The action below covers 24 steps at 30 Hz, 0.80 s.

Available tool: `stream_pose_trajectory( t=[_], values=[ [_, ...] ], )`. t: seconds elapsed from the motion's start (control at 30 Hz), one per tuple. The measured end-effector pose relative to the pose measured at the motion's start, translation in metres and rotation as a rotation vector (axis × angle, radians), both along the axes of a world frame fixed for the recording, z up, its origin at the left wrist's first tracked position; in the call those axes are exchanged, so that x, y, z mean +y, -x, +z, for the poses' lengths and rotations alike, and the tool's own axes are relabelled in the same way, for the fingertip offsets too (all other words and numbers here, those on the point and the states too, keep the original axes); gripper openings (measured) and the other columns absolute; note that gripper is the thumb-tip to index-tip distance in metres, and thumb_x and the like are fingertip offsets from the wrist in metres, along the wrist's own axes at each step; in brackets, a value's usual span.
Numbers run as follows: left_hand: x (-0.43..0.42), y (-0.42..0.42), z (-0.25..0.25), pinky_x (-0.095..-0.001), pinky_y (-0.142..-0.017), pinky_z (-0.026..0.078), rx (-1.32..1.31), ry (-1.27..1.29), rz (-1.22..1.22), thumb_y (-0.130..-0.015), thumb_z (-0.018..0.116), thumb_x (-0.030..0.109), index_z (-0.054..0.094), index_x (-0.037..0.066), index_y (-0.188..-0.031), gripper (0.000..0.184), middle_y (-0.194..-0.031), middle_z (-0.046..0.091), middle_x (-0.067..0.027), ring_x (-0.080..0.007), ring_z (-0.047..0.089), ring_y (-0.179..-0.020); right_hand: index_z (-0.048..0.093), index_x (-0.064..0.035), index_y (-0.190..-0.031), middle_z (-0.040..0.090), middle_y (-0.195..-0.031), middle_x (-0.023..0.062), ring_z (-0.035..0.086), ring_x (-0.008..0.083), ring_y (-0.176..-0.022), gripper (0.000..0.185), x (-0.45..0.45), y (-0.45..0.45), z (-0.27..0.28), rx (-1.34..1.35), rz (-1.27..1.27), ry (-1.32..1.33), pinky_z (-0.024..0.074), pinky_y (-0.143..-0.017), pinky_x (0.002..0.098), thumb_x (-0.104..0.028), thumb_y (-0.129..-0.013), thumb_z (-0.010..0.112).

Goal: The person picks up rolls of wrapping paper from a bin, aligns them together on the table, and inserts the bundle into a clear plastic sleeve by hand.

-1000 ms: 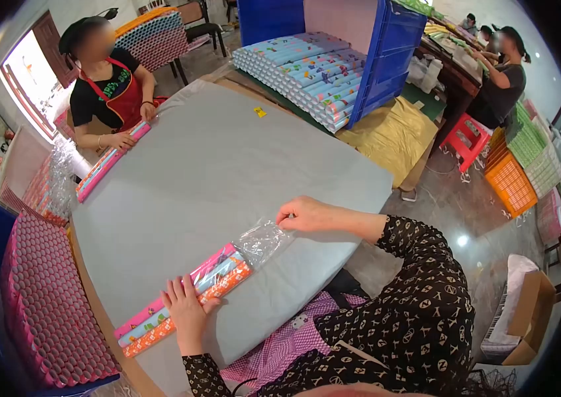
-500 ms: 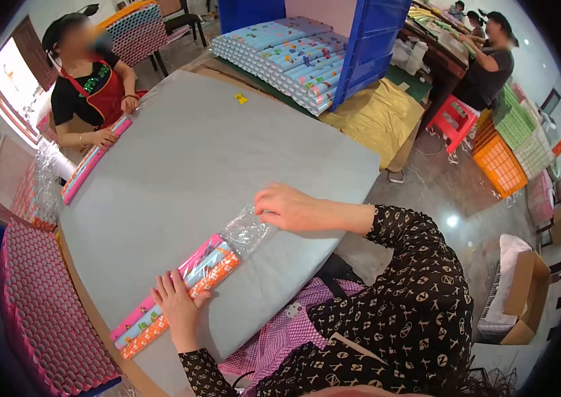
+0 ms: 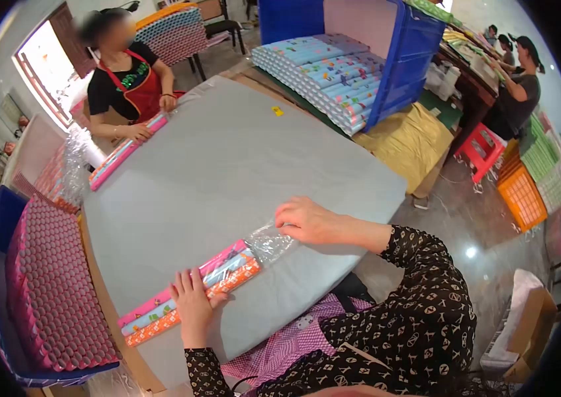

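Observation:
A bundle of three paper rolls (image 3: 231, 278), one pink, one light blue and one orange, lies slantwise on the grey-covered table. My left hand (image 3: 194, 301) rests over the bundle with fingers spread, pressing on its middle. Beyond the far end of the rolls stretches the loose end of a clear plastic sleeve (image 3: 268, 243). Between the bent fingers of my right hand (image 3: 307, 221), the tip of that sleeve is pinched. How far the sleeve runs down along the rolls is hard to make out.
Across the table (image 3: 181, 192), another person (image 3: 128, 86) handles a similar bundle (image 3: 125, 153). A blue crate (image 3: 407, 63) of light-blue rolls stands at the back. Pink rolls (image 3: 62, 291) fill a crate at left. Gold sheeting (image 3: 413, 142) and a red stool (image 3: 480, 151) are at right.
The camera view has turned, so the whole scene sits further right in the frame. My hands keep nearly the same places on the bundle and the sleeve end.

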<state>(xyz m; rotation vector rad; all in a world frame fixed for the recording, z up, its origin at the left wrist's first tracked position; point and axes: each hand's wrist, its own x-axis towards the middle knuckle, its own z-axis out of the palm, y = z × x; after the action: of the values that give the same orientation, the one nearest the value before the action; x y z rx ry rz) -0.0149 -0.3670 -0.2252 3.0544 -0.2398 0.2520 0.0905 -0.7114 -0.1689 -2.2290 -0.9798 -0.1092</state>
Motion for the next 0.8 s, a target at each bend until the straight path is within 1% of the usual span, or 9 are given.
stream_pose_trajectory(
  t=[0.27,0.37,0.43,0.47,0.5,0.53,0.6,0.67,0.8],
  values=[
    [0.002,-0.001,-0.006,-0.0612,-0.107,0.026,-0.044,-0.035,-0.019,-0.071,0.056,0.077,0.045,0.002,-0.135,0.099,-0.129,0.049,-0.0182,-0.0372,0.042,-0.128,0.066,-0.0053,-0.089,0.065,-0.093,0.0082,0.060,0.0294,-0.096,0.012,0.012,-0.017,0.026,-0.076,0.060,-0.066,0.0444,-0.089,0.0417,-0.016,-0.085,0.065],
    [0.001,0.000,0.001,-0.0619,-0.109,0.025,0.036,-0.024,-0.008,-0.072,0.054,0.078,0.042,0.001,-0.138,0.102,-0.135,0.047,-0.0204,-0.0410,0.039,-0.132,0.067,-0.0028,-0.099,0.066,-0.111,0.0081,0.062,0.0224,-0.105,0.016,0.001,-0.027,0.075,0.004,0.119,-0.231,0.0464,-0.091,0.0371,-0.012,-0.087,0.066],
    [0.002,0.001,-0.001,-0.0619,-0.109,0.024,0.035,-0.019,-0.005,-0.072,0.053,0.078,0.042,0.001,-0.138,0.103,-0.135,0.047,-0.0203,-0.0412,0.039,-0.132,0.066,0.0003,-0.104,0.067,-0.115,0.0109,0.063,0.0210,-0.103,0.020,-0.011,-0.015,0.131,0.147,0.125,-0.476,0.0494,-0.088,0.0349,-0.012,-0.088,0.066],
    [0.002,0.000,-0.002,-0.0619,-0.110,0.024,0.030,-0.010,-0.007,-0.072,0.053,0.079,0.042,0.001,-0.139,0.103,-0.135,0.047,-0.0203,-0.0414,0.039,-0.133,0.065,0.0026,-0.109,0.065,-0.117,0.0146,0.063,0.0222,-0.104,0.028,-0.017,-0.009,0.157,0.275,0.234,-0.723,0.0494,-0.089,0.0356,-0.017,-0.089,0.067],
    [0.002,0.000,-0.002,-0.0619,-0.110,0.024,0.026,-0.010,-0.003,-0.072,0.053,0.079,0.042,0.001,-0.139,0.103,-0.135,0.047,-0.0203,-0.0414,0.039,-0.133,0.060,0.0014,-0.124,0.067,-0.117,0.0143,0.064,0.0205,-0.104,0.039,-0.024,-0.009,0.171,0.180,0.376,-0.906,0.0500,-0.089,0.0337,-0.020,-0.092,0.066],
    [0.002,0.000,-0.002,-0.0617,-0.110,0.023,0.032,-0.012,0.000,-0.072,0.052,0.080,0.042,0.001,-0.139,0.104,-0.136,0.046,-0.0202,-0.0413,0.039,-0.133,0.049,0.0017,-0.137,0.056,-0.132,0.0229,0.060,0.0311,-0.111,0.070,-0.034,-0.002,0.196,0.110,0.374,-0.878,0.0480,-0.092,0.0426,-0.046,-0.088,0.066],
    [0.003,0.001,-0.003,-0.0614,-0.110,0.023,0.040,-0.014,0.004,-0.072,0.051,0.080,0.042,0.001,-0.140,0.105,-0.137,0.046,-0.0202,-0.0412,0.039,-0.133,0.036,0.0007,-0.145,0.044,-0.143,0.0242,0.050,0.0354,-0.124,0.085,-0.031,0.002,0.227,-0.011,0.888,-1.100,0.0437,-0.097,0.0494,-0.056,-0.087,0.062],
    [0.004,0.000,-0.004,-0.0614,-0.111,0.023,0.032,-0.034,0.002,-0.072,0.050,0.081,0.042,0.001,-0.140,0.105,-0.137,0.046,-0.0200,-0.0413,0.039,-0.133,0.031,-0.0023,-0.146,0.033,-0.150,0.0241,0.037,0.0373,-0.136,0.088,-0.029,0.014,0.247,-0.235,0.927,-0.955,0.0391,-0.101,0.0551,-0.062,-0.087,0.057],
    [0.003,0.002,-0.002,-0.0614,-0.110,0.023,0.028,-0.021,-0.007,-0.073,0.049,0.081,0.042,0.000,-0.140,0.105,-0.136,0.047,-0.0202,-0.0413,0.039,-0.134,0.034,-0.0026,-0.145,0.035,-0.149,0.0232,0.038,0.0362,-0.135,0.083,-0.035,0.014,0.242,-0.239,0.858,-0.950,0.0394,-0.101,0.0535,-0.058,-0.087,0.058]
  ],
)
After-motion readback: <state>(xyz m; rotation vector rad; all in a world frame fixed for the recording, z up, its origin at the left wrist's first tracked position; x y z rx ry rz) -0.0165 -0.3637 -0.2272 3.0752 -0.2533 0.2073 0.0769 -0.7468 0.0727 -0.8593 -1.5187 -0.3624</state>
